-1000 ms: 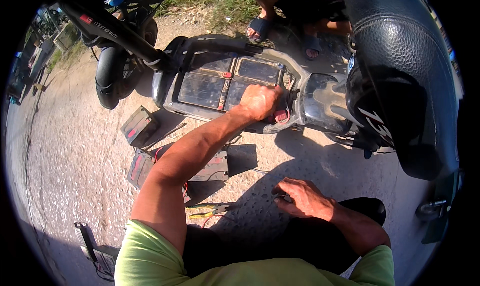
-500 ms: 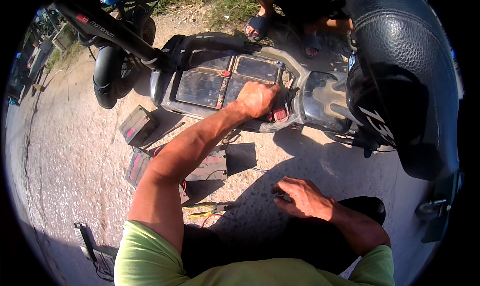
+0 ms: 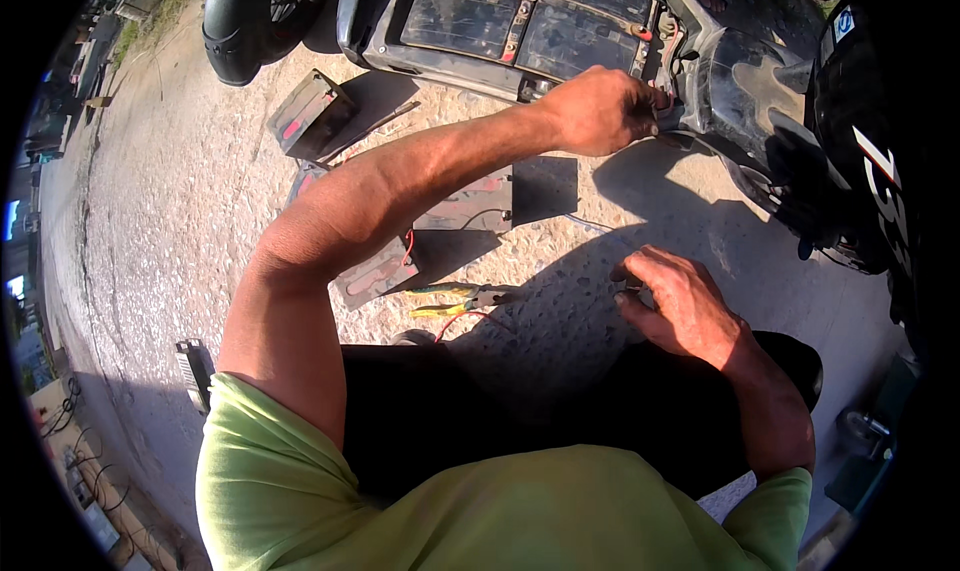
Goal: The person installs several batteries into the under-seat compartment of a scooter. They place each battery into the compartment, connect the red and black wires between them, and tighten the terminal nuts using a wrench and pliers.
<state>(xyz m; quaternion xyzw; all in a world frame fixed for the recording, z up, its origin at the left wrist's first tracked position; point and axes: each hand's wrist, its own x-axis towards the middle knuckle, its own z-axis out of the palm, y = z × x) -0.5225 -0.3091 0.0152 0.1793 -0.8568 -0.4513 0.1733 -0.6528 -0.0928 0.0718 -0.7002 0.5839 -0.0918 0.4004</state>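
Observation:
My left hand [image 3: 605, 111] reaches into the right end of the scooter's open battery bay, fingers closed near wiring [image 3: 672, 66]; what they grip is hidden. Several dusty black batteries [image 3: 455, 21] with red terminals sit in the bay. My right hand [image 3: 670, 296] hovers over the ground near my right knee, fingers curled around something small that I cannot make out. Below my left arm, loose batteries [image 3: 465, 201] and red wires lie on the concrete. Yellow-handled pliers [image 3: 450, 306] lie left of my right hand. Another battery [image 3: 310, 111] stands farther back.
The scooter's wheel [image 3: 240, 31] is at upper left and its dark bodywork [image 3: 855, 171] at right. Another person's foot [image 3: 712, 1] shows behind the scooter. A metal rod [image 3: 385, 121] lies near the back battery. Cables and equipment [image 3: 80, 471] lie at lower left.
The view has shifted, so the scooter appears higher and farther right. My left hand stays at the bay's right end, its fingers moved slightly toward the near edge. My right hand keeps its curled shape.

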